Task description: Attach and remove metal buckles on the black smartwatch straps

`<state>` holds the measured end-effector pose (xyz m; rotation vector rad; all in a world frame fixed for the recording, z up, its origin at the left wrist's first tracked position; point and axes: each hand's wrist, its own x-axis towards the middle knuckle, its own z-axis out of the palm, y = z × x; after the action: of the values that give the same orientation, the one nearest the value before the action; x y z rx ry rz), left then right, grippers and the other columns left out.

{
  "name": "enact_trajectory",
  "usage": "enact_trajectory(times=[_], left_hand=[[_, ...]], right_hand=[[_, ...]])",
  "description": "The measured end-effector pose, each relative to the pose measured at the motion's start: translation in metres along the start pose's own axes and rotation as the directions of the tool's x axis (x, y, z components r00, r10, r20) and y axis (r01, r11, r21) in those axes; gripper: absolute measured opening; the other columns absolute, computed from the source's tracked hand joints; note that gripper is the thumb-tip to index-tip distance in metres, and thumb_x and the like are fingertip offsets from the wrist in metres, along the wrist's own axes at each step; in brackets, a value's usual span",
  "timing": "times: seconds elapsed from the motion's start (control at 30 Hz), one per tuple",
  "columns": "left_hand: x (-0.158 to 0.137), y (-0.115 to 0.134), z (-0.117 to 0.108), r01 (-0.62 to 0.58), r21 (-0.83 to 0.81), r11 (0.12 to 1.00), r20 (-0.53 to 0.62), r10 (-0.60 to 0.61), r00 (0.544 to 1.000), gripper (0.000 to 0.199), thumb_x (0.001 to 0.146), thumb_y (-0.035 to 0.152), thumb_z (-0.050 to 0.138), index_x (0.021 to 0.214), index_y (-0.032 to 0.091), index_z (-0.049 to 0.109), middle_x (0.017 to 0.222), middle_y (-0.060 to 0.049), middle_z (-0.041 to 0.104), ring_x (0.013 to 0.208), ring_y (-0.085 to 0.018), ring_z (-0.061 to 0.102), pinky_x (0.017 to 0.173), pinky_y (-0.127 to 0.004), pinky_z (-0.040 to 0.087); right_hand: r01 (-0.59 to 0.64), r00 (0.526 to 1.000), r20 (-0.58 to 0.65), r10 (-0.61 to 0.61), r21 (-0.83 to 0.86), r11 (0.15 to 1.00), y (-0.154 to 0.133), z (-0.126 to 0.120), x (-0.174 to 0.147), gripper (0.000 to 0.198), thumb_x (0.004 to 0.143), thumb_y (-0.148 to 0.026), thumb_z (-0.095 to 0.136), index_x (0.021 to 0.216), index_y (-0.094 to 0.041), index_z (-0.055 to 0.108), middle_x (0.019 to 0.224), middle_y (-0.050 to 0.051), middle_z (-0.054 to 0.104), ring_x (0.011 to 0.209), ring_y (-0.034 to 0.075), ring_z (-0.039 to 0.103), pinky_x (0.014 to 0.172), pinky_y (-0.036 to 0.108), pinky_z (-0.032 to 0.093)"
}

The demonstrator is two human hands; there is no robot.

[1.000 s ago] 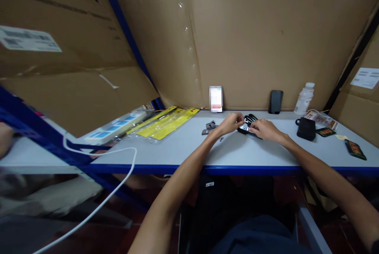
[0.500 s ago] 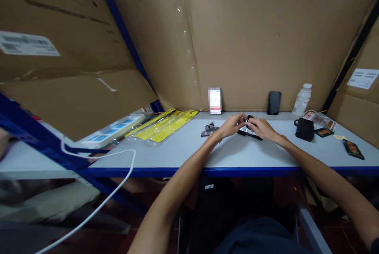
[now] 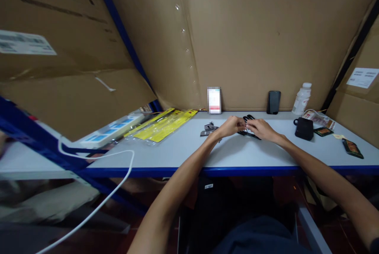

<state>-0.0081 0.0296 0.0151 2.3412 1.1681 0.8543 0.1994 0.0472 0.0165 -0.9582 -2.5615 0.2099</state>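
Observation:
My left hand (image 3: 232, 126) and my right hand (image 3: 261, 128) meet over the middle of the table, fingertips pinched close together. Whatever is between their fingers is too small to make out. Just behind and below the fingertips lies a black object with looped ends (image 3: 250, 117), which looks like scissors, partly covered by my hands. A dark, narrow part (image 3: 254, 136) reaches out beneath my right hand. Left of my left hand rests a grey and black piece (image 3: 208, 128) whose kind I cannot tell.
Yellow-backed clear packages (image 3: 162, 126) and a white power strip (image 3: 114, 129) lie left. A lit phone (image 3: 214, 100) and a dark phone (image 3: 273, 102) lean against the cardboard. Right are a bottle (image 3: 301, 99), a black case (image 3: 304, 128) and small dark packets (image 3: 352, 148).
Both hands remain together, with small finger shifts. The looped black ends show more plainly between them, and the bright patch under the fingers is no longer visible. The view has shifted slightly.

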Motion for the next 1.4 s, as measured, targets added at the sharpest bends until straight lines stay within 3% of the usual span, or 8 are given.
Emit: enact_trajectory(times=[0.2,0.3,0.43,0.67,0.9,1.4], left_hand=[[0.003,-0.015,-0.002,0.048,0.148,0.988,-0.117,-0.031,0.993,0.014,0.083,0.017,0.063,0.081,0.013,0.076,0.076,-0.003,0.073,0.070,-0.015,0.061,0.068,-0.026,0.043],[0.004,-0.022,0.000,0.064,0.216,0.974,-0.130,-0.036,0.991,0.012,0.080,0.014,0.066,0.081,0.014,0.078,0.084,-0.006,0.074,0.074,-0.017,0.064,0.071,-0.027,0.046],[0.005,-0.026,0.004,0.069,0.258,0.964,-0.128,-0.037,0.991,0.014,0.081,0.012,0.065,0.083,0.014,0.079,0.086,-0.007,0.074,0.075,-0.018,0.064,0.072,-0.027,0.046],[0.009,-0.030,0.015,0.061,0.259,0.964,-0.103,-0.036,0.994,0.019,0.080,0.005,0.062,0.085,0.015,0.078,0.085,-0.005,0.073,0.074,-0.017,0.062,0.074,-0.027,0.045],[0.009,-0.032,0.021,0.081,0.161,0.984,-0.129,-0.060,0.990,0.011,0.083,0.014,0.067,0.085,0.015,0.077,0.084,-0.004,0.072,0.074,-0.017,0.062,0.074,-0.028,0.047],[0.005,-0.036,0.018,0.021,0.309,0.951,-0.110,0.014,0.994,0.019,0.081,0.005,0.061,0.086,0.014,0.078,0.090,-0.007,0.069,0.080,-0.018,0.063,0.078,-0.029,0.048]], right_hand=[[-0.090,0.995,0.035,0.097,-0.159,0.983,0.003,-0.004,-0.005,0.025,0.100,-0.039,0.055,0.098,-0.022,0.073,0.095,0.007,0.074,0.086,0.021,0.063,0.068,0.028,0.033],[-0.060,0.985,0.141,0.100,-0.261,0.963,0.006,-0.004,-0.008,0.024,0.093,-0.042,0.064,0.100,-0.022,0.076,0.102,0.010,0.075,0.092,0.026,0.066,0.067,0.030,0.035],[-0.019,0.976,0.202,0.084,-0.307,0.952,0.007,-0.001,-0.009,0.020,0.091,-0.033,0.065,0.102,-0.021,0.076,0.105,0.012,0.075,0.094,0.027,0.067,0.070,0.032,0.040],[-0.025,0.976,0.199,0.083,-0.280,0.960,0.007,0.002,-0.008,0.021,0.090,-0.026,0.062,0.105,-0.020,0.075,0.102,0.013,0.074,0.092,0.029,0.068,0.071,0.034,0.043],[-0.024,0.975,0.205,0.084,-0.283,0.959,0.009,0.004,-0.007,0.022,0.090,-0.028,0.062,0.106,-0.020,0.075,0.103,0.013,0.074,0.092,0.029,0.068,0.071,0.034,0.042],[-0.012,0.973,0.227,0.047,-0.151,0.988,0.014,0.006,-0.005,0.021,0.089,-0.028,0.065,0.106,-0.022,0.075,0.094,0.008,0.073,0.086,0.024,0.065,0.071,0.030,0.039]])
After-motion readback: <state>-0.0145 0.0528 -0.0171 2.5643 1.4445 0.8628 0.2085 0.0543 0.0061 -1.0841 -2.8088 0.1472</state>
